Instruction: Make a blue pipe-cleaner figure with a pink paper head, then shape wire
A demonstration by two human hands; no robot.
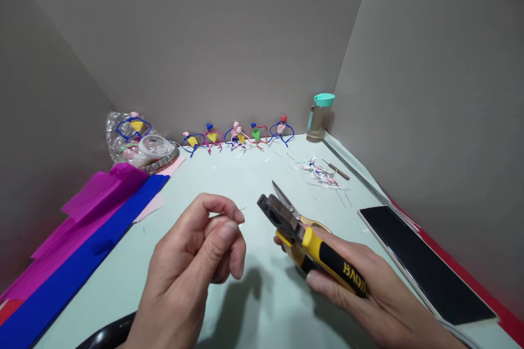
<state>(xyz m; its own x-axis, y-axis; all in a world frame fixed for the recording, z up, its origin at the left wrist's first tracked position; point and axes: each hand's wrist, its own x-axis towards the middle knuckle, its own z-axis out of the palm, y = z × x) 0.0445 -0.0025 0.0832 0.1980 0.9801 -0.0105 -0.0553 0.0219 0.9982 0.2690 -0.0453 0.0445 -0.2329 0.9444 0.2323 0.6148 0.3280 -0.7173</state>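
Note:
My right hand (352, 278) is wrapped round a pair of pliers (286, 218) with yellow and black handles; the dark jaws point up and left. Just behind them, a pair of scissors (289, 202) with gold handles lies on the table, partly covered by the pliers and my hand. To the left, my left hand (200, 262) is closed with thumb and curled fingers near each other. A short thin wire (241, 208) sticks out at its index fingertip; most of it is hidden. The pliers and my left hand are apart.
Several small wire-and-paper figures (212, 136) stand along the back wall. Blue crepe paper (98, 251), magenta paper (90, 218) and a plastic bag with a white coil (155, 146) lie left. Right are scraps (321, 174), an awl-like tool (339, 171), a bottle (320, 118) and a tablet-like panel (426, 262).

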